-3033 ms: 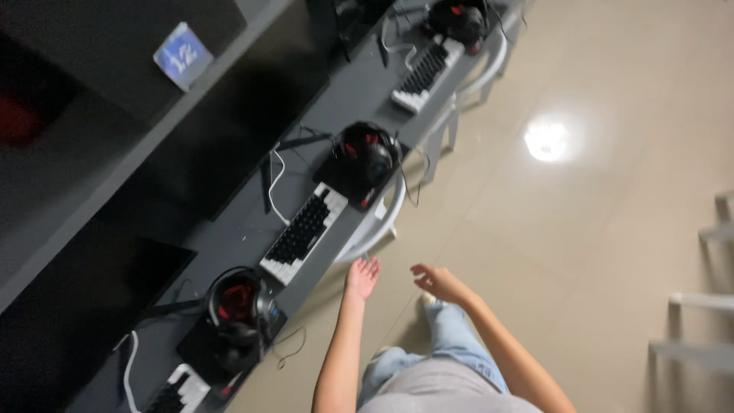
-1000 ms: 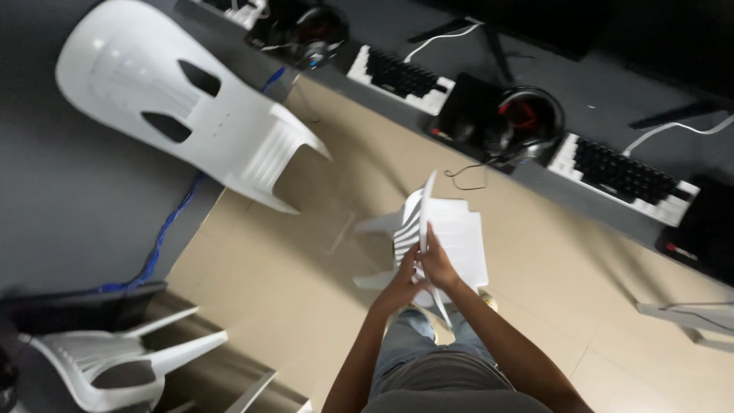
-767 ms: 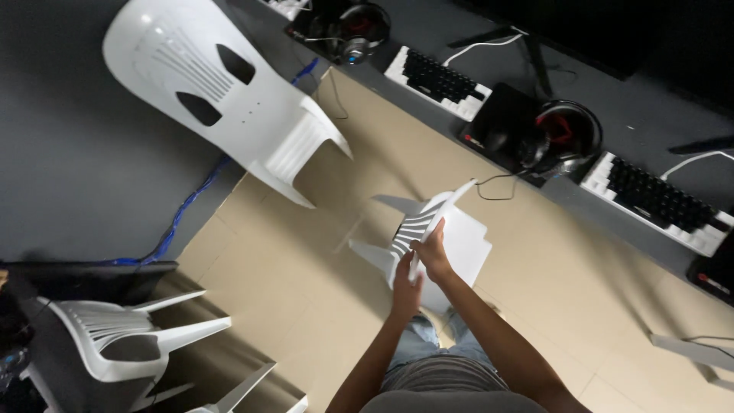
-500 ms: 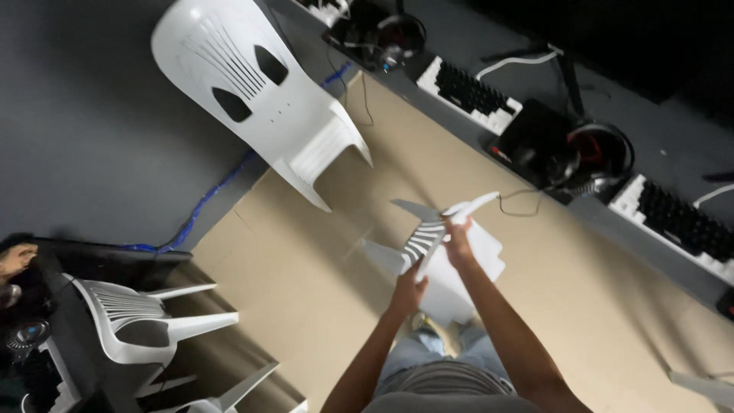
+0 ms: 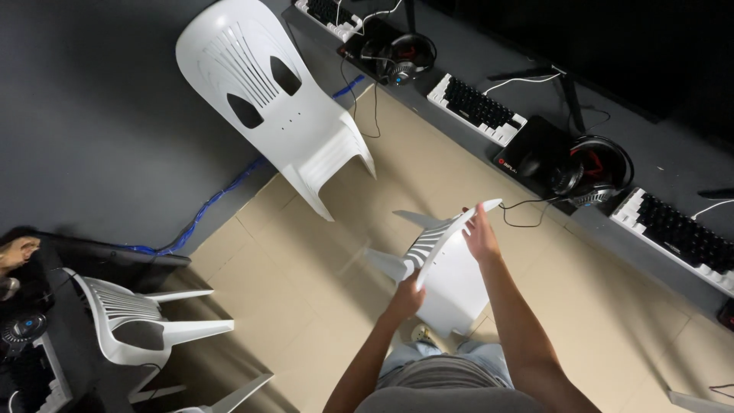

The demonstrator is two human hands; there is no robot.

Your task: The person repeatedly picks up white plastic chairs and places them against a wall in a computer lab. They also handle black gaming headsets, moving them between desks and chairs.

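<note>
Both hands hold a white plastic chair (image 5: pixel 447 271) by the top of its backrest, just in front of my legs. My left hand (image 5: pixel 405 294) grips the near end of the backrest's top edge. My right hand (image 5: pixel 482 233) grips the far end, close to the desk. The chair stands on the beige floor with its seat facing away from me.
A second white chair (image 5: pixel 267 99) leans against the dark wall at upper left. A third white chair (image 5: pixel 130 321) stands at lower left. A long dark desk (image 5: pixel 634 245) carries keyboards (image 5: pixel 475 109), red-and-black headsets (image 5: pixel 592 168) and cables. A blue cable (image 5: pixel 222 199) runs along the wall base.
The view has swung right and nearer. The held chair has shifted with my hands, and my grip on its backrest is unchanged.
</note>
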